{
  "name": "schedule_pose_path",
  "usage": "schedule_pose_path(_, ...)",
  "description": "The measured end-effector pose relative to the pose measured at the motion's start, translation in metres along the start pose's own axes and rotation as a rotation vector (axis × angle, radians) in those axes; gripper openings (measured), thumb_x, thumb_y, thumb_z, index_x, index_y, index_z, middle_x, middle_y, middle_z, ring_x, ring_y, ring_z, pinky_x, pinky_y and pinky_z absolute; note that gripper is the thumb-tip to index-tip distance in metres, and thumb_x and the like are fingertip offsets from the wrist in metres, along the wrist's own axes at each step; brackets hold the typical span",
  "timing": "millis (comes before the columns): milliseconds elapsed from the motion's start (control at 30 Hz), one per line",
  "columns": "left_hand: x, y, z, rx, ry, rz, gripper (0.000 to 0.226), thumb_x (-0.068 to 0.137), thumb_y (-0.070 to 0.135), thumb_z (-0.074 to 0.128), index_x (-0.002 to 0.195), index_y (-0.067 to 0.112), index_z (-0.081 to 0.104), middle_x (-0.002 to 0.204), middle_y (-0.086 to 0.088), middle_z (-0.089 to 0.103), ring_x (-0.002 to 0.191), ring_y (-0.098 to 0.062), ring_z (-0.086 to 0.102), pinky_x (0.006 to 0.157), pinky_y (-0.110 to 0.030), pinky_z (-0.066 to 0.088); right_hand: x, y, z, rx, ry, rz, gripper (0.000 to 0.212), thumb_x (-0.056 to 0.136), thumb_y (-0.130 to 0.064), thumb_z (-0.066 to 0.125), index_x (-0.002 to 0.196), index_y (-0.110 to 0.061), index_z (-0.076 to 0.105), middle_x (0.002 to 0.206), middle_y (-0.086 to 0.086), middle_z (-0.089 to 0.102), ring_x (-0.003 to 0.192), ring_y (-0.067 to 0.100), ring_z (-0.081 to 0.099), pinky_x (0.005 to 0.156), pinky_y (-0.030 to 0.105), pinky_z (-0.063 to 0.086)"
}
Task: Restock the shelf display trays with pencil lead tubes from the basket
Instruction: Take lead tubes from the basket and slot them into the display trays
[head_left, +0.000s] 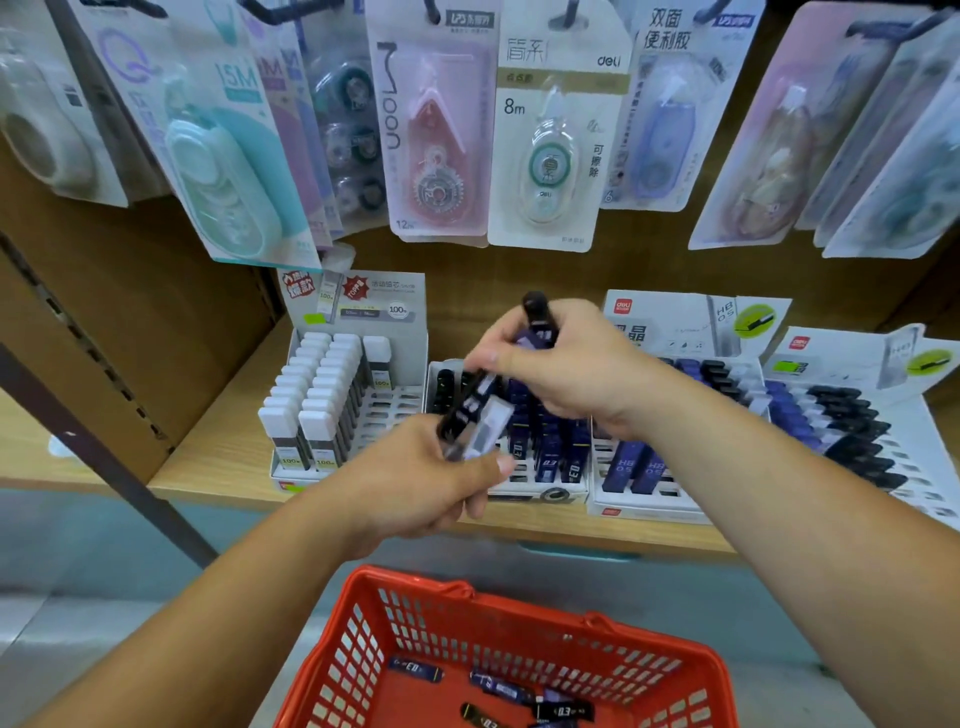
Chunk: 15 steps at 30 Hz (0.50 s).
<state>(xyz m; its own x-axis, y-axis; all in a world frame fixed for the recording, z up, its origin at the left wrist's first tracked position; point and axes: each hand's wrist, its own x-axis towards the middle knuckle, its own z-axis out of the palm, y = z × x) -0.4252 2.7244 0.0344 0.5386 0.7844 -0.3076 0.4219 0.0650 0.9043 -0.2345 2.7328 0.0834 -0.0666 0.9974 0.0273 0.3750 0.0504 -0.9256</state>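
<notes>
My left hand (415, 478) grips a small bunch of dark lead tubes (475, 415) in front of the shelf. Just above it, my right hand (561, 364) pinches a single dark tube (540, 319) that stands upright, over the middle display tray (545, 491), which holds navy tubes marked 0.3. Below, the red basket (363, 639) holds several loose dark tubes (563, 709) on its bottom.
A tray of white-capped tubes (317, 395) stands to the left. Two trays of blue and black tubes (831, 415) stand to the right on the wooden shelf (218, 457). Correction-tape packs (556, 130) hang above on hooks. A dark shelf post (104, 452) slants at left.
</notes>
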Motion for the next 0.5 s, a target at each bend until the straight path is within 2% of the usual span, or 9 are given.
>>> schedule_pose_path(33,0.0,-0.002,-0.001,0.022,0.012,-0.015,0.025,0.102,0.029,0.065,0.091,0.007,0.066,0.059,-0.005,0.06,0.045,-0.014,0.04,0.042,-0.02,0.025,0.0,0.0,-0.005,0.026,0.062,0.025,0.012,0.095,-0.022,0.075,0.097,-0.011,0.075,0.051,-0.017,0.057,0.042,0.001,0.051,0.043,0.016,0.037)
schedule_pose_path(67,0.0,-0.005,-0.002,0.003,0.043,-0.027,0.016,0.103,0.025,0.064,0.099,0.011,0.068,0.065,-0.007,0.063,0.046,-0.014,0.042,0.042,-0.02,0.025,0.0,0.0,-0.011,0.002,0.131,0.026,0.01,0.096,-0.025,0.074,0.094,-0.015,0.074,0.051,-0.018,0.057,0.043,0.002,0.052,0.046,0.02,0.039)
schedule_pose_path(100,0.001,-0.007,-0.003,-0.054,0.093,-0.043,0.011,0.104,0.021,0.062,0.105,0.012,0.067,0.067,-0.007,0.064,0.047,-0.014,0.043,0.042,-0.019,0.025,-0.001,0.0,-0.016,-0.064,0.187,0.002,0.009,0.096,-0.027,0.073,0.093,-0.019,0.072,0.058,-0.018,0.062,0.049,0.001,0.058,0.055,0.025,0.046)
schedule_pose_path(167,0.004,-0.009,-0.006,-0.266,0.192,-0.07,0.01,0.105,0.017,0.057,0.105,0.011,0.063,0.066,-0.005,0.055,0.046,-0.012,0.037,0.042,-0.019,0.019,-0.005,0.002,-0.02,-0.183,0.194,-0.043,0.011,0.099,-0.027,0.069,0.095,-0.018,0.068,0.076,-0.007,0.073,0.064,0.005,0.071,0.074,0.033,0.057)
schedule_pose_path(200,0.005,-0.008,-0.006,-0.391,0.212,-0.077,0.01,0.106,0.019,0.056,0.105,0.011,0.062,0.064,-0.002,0.047,0.047,-0.011,0.032,0.042,-0.019,0.015,-0.009,0.001,-0.019,-0.225,0.171,-0.048,0.011,0.1,-0.028,0.067,0.096,-0.018,0.065,0.075,-0.001,0.074,0.064,0.011,0.072,0.076,0.03,0.057)
schedule_pose_path(267,0.004,-0.004,-0.004,-0.56,0.199,-0.09,0.025,0.106,0.034,0.058,0.106,0.01,0.065,0.062,0.003,0.035,0.047,-0.009,0.024,0.042,-0.02,0.011,-0.015,-0.001,-0.014,-0.292,0.158,-0.065,0.011,0.101,-0.031,0.065,0.095,-0.022,0.063,0.066,0.004,0.073,0.061,0.014,0.068,0.066,0.022,0.053)
schedule_pose_path(367,0.003,0.004,0.001,-0.664,0.184,-0.124,0.046,0.1,0.053,0.06,0.105,0.009,0.071,0.061,0.006,0.028,0.045,-0.007,0.022,0.039,-0.019,0.011,-0.023,-0.006,-0.004,-0.176,0.062,-0.085,0.008,0.098,-0.023,0.071,0.096,-0.015,0.07,0.075,0.008,0.075,0.055,0.003,0.063,0.061,0.016,0.05)
schedule_pose_path(433,0.003,0.007,0.002,-0.723,0.185,-0.096,0.038,0.1,0.046,0.062,0.102,0.009,0.07,0.061,0.005,0.025,0.045,-0.006,0.021,0.037,-0.019,0.01,-0.028,-0.009,-0.002,-0.113,-0.041,-0.067,0.008,0.094,-0.015,0.076,0.096,-0.008,0.074,0.085,0.012,0.077,0.052,-0.002,0.06,0.052,0.009,0.044)
schedule_pose_path(500,0.003,0.008,-0.001,-0.754,0.179,-0.037,0.022,0.102,0.033,0.063,0.094,0.013,0.062,0.061,0.004,0.024,0.043,-0.006,0.021,0.035,-0.019,0.011,-0.032,-0.009,-0.003,-0.153,-0.136,-0.049,0.007,0.089,-0.016,0.081,0.092,-0.011,0.077,0.084,0.001,0.078,0.066,-0.003,0.065,0.066,0.012,0.047)
